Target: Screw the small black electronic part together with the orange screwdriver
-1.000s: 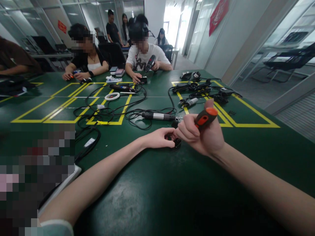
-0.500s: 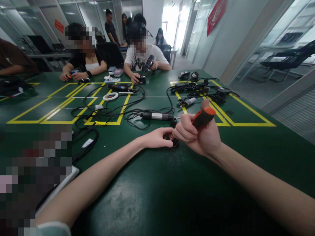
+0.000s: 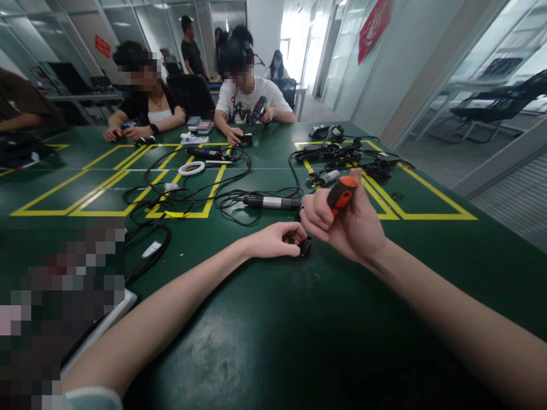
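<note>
I see the left hand (image 3: 276,239) resting on the green table (image 3: 265,330), its fingers curled and pinched on a small black part (image 3: 305,246) that sits on the tabletop at centre. I judge this grip keeps the part from sliding. The right hand (image 3: 354,228) is closed in a fist round an orange-and-black screwdriver (image 3: 341,193). The handle tilts up and away, so its hidden tip seems aimed down at the part. Tangled cables (image 3: 188,196) lie beyond.

The one camera sits on the person's head, looks forward and down over the green counter (image 3: 265,341), close to both hands.
</note>
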Motion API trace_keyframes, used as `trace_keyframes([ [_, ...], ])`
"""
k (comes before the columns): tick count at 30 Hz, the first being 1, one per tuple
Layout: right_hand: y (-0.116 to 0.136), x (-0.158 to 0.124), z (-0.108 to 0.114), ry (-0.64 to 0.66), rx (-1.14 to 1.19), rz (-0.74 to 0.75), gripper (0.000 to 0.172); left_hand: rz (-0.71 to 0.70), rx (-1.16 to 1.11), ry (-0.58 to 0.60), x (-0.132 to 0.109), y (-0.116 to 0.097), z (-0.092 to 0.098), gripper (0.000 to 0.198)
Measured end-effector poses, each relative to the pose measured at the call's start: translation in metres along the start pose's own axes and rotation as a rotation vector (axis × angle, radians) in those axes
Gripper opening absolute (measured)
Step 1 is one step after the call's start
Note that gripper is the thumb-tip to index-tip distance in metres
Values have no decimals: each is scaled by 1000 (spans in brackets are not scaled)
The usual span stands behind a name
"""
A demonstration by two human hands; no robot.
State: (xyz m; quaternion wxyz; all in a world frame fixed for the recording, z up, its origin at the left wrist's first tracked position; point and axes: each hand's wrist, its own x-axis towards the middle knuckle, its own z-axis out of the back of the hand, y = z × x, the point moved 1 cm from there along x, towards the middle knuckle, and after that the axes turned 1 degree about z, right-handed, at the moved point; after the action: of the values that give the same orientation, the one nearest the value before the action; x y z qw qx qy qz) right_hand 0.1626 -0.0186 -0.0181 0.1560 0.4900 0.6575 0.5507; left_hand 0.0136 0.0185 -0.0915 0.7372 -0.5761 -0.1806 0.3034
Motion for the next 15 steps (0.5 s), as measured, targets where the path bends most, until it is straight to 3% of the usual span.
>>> trace_keyframes([
  [8,-1,-4,3,-32,-33,-25,73,1,12,-4,-1,-1,0,23],
  [15,10,-2,0,-97,-226,149,57,-7,5,9,-1,1,0,28],
])
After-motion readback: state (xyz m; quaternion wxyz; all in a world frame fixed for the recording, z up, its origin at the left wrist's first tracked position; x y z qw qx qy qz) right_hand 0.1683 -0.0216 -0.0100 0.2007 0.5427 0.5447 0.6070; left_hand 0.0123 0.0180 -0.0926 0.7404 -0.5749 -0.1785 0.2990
